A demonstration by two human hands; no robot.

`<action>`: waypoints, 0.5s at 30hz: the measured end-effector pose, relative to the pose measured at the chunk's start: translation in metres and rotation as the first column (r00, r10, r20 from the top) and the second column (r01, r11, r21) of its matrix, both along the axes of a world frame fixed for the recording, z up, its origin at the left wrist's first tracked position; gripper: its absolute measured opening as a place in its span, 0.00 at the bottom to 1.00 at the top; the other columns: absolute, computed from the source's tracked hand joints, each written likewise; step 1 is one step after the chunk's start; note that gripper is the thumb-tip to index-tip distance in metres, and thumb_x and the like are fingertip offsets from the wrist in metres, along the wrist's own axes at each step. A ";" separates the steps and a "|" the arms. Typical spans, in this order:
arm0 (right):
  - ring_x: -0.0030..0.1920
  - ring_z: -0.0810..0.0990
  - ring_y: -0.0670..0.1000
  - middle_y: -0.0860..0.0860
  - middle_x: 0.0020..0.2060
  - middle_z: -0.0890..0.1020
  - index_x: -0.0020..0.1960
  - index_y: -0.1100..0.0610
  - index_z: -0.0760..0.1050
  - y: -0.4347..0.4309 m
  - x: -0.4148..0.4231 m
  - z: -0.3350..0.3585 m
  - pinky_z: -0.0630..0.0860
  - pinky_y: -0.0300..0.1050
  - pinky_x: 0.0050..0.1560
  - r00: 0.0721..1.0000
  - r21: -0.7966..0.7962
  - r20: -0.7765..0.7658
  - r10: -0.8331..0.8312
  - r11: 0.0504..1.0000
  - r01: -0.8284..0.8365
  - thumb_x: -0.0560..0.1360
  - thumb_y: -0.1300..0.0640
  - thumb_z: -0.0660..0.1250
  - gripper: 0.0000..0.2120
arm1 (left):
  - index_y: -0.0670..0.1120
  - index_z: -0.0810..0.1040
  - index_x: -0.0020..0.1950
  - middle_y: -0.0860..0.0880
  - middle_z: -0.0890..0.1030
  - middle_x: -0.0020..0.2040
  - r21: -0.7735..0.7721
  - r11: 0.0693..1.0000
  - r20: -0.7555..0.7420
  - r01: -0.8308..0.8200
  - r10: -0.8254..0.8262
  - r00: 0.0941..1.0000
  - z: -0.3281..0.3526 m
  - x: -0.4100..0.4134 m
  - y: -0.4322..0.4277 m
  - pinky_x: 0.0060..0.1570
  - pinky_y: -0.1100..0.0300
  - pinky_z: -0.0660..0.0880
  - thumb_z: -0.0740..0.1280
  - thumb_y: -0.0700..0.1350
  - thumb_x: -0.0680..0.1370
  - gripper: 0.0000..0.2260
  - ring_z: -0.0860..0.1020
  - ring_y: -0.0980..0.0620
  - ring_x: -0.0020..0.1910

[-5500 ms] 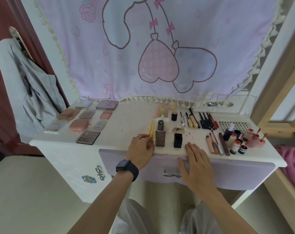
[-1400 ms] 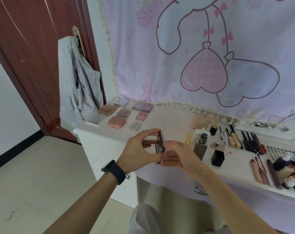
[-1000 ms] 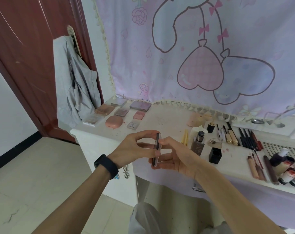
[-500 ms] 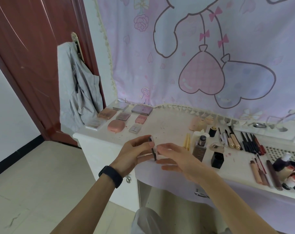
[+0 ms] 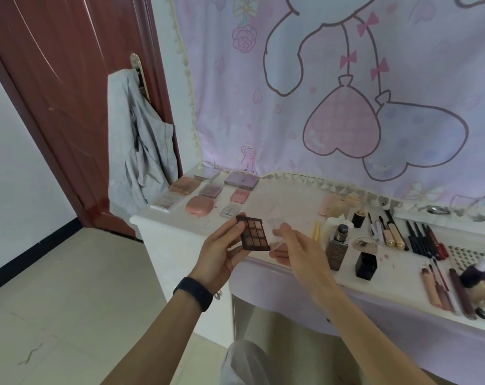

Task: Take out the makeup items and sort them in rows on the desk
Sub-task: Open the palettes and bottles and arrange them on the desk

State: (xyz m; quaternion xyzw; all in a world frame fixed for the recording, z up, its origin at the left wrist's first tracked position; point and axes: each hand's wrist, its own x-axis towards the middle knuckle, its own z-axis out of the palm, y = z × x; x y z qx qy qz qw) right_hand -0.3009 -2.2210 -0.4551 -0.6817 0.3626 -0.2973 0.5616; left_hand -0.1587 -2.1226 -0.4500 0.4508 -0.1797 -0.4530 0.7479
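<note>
Half a second ago the palette was edge-on between both hands; now it faces up, nine brown pans showing. Left hand (image 5: 220, 252) grips the eyeshadow palette (image 5: 253, 233) above the desk's near edge; right hand (image 5: 294, 247) pinches what looks like its clear lid (image 5: 274, 222), though blur makes that uncertain. Sorting seems nearly done: compacts (image 5: 199, 204) sit in rows at the left, pencils (image 5: 420, 240) and bottles at the right, and this palette is unplaced. White desk (image 5: 288, 198), pink curtain, red door.

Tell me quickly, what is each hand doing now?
Left hand: closed on the eyeshadow palette, open with pans showing.
Right hand: holding the palette's clear lid.
</note>
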 end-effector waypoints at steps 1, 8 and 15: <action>0.44 0.86 0.46 0.49 0.42 0.87 0.55 0.45 0.81 0.000 0.000 0.002 0.82 0.50 0.56 1.000 0.006 0.018 -0.006 1.000 0.006 0.82 0.39 0.58 0.15 | 0.45 0.79 0.65 0.41 0.83 0.59 -0.007 1.000 -0.007 0.005 -0.005 1.000 0.000 0.003 0.001 0.45 0.62 0.81 0.66 0.42 0.80 0.14 0.82 0.45 0.58; 0.42 0.87 0.48 0.50 0.45 0.86 0.56 0.44 0.80 -0.009 0.000 0.020 0.83 0.49 0.54 1.000 -0.030 0.010 0.018 0.999 -0.018 0.83 0.47 0.58 0.11 | 0.44 0.78 0.64 0.43 0.82 0.61 0.187 0.982 0.280 0.010 -0.063 0.958 0.022 0.022 -0.007 0.45 0.57 0.82 0.65 0.36 0.80 0.13 0.84 0.45 0.53; 0.40 0.86 0.48 0.50 0.42 0.87 0.57 0.53 0.80 -0.024 -0.006 0.047 0.83 0.43 0.47 1.000 -0.069 -0.024 -0.010 0.998 0.009 0.84 0.49 0.58 0.14 | 0.46 0.71 0.71 0.57 0.82 0.52 0.419 0.902 0.743 0.104 -0.406 0.532 0.048 0.014 -0.021 0.56 0.62 0.78 0.79 0.39 0.70 0.32 0.82 0.58 0.54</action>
